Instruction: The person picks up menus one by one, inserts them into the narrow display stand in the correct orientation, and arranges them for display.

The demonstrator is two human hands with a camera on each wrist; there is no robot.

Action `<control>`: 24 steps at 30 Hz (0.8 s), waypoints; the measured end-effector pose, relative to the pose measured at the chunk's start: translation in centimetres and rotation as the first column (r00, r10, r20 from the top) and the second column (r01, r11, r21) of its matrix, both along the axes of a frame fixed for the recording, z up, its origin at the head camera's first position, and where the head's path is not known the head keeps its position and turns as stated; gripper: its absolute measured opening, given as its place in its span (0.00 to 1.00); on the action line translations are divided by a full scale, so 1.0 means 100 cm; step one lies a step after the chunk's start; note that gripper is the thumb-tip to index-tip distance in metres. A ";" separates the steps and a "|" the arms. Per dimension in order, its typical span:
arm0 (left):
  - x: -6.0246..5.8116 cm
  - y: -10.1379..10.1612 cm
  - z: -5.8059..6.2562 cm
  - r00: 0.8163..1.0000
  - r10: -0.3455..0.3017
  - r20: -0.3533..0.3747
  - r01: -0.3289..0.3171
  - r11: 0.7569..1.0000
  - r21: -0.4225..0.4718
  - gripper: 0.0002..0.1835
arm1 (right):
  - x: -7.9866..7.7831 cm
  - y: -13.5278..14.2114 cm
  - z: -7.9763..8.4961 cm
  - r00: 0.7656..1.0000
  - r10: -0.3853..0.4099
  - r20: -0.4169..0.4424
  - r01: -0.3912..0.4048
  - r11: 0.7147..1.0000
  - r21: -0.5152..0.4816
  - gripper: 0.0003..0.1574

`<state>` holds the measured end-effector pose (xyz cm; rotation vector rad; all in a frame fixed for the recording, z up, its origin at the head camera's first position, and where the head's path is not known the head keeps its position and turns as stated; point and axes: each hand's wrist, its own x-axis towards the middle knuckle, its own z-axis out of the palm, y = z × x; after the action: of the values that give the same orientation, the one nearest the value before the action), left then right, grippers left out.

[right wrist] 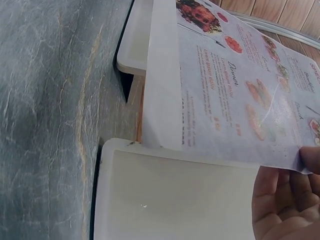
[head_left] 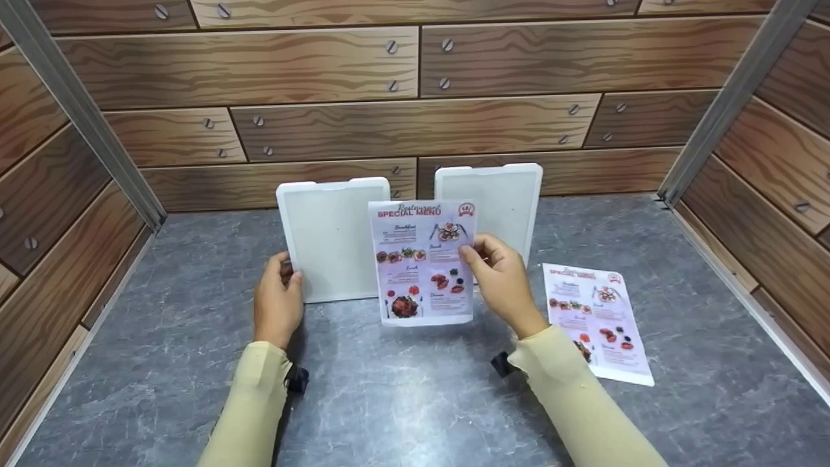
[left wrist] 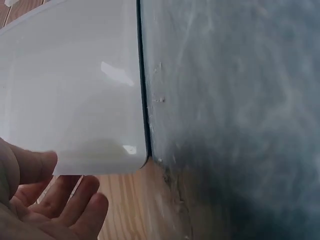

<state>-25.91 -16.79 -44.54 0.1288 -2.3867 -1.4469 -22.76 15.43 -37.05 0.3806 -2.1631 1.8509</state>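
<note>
Two white framed display stands stand upright side by side. My left hand (head_left: pixel 277 301) is at the side edge of the left stand (head_left: pixel 337 240); its thumb (left wrist: pixel 37 165) lies against the front and its fingers curl behind the edge. My right hand (head_left: pixel 506 279) pinches a printed restaurant menu sheet (head_left: pixel 425 263) by its right edge, thumb in front. Held upright, the sheet overlaps parts of both stands in the head view. Behind it, the right stand (head_left: pixel 502 201) is partly hidden. In the right wrist view the menu's printed face (right wrist: pixel 225 90) shows, slightly bowed.
A second menu sheet (head_left: pixel 600 318) lies face up on the grey marbled table (head_left: pixel 402 402), right of the right hand, one corner hidden by the sleeve. Wood-plank-patterned walls (head_left: pixel 415 65) enclose the back and both sides. Metal corner posts (head_left: pixel 720 104) stand at the rear.
</note>
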 end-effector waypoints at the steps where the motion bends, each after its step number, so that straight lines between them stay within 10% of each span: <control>1: 0.000 0.000 -0.001 1.000 0.004 -0.001 -0.004 1.000 0.003 0.20 | 0.000 0.000 0.000 1.000 0.001 -0.002 -0.001 1.000 0.000 0.09; 24: -0.001 0.000 -0.009 0.996 -0.092 0.015 0.090 0.989 0.115 0.20 | -0.001 0.002 -0.001 1.000 -0.002 0.014 0.002 1.000 -0.005 0.09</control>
<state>-26.05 -16.74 -45.39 0.0633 -2.3533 -1.6320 -22.90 15.61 -37.11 0.3652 -2.1670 1.8625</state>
